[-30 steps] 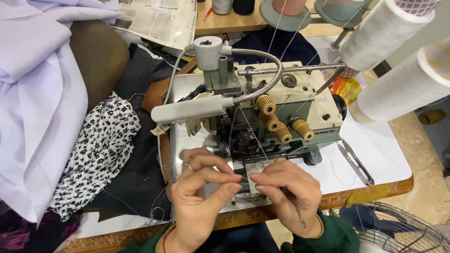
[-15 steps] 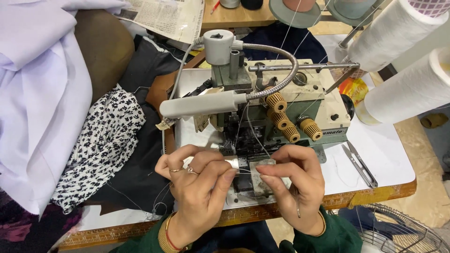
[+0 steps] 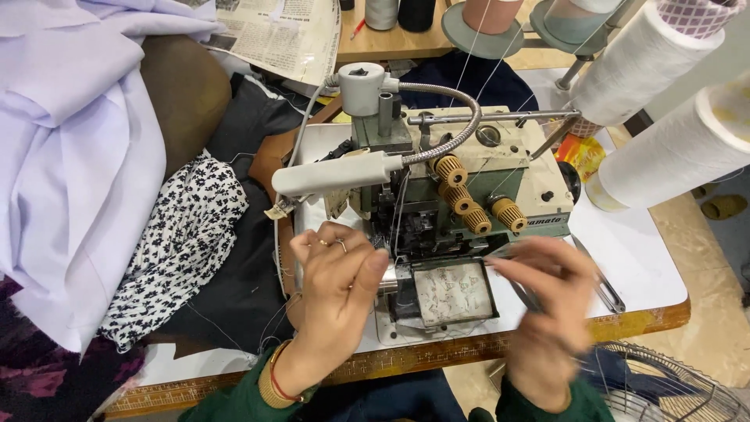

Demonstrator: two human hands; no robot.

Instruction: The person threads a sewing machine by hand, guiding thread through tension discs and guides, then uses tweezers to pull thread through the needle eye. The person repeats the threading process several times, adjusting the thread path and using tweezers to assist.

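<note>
Fabric pile left of sewing machine; thread cones right.

Machine green/cream; knobs tan; cloth blk-wht floral; fabric lilac.

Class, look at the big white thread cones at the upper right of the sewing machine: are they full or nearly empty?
Full. Both white thread cones look thickly wound, with no bare core showing.

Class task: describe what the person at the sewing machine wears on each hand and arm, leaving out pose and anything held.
Left hand: rings on two fingers, and orange and gold bangles at the wrist. Both arms wear dark green sleeves. Right hand is motion-blurred; no jewellery can be made out on it.
</note>
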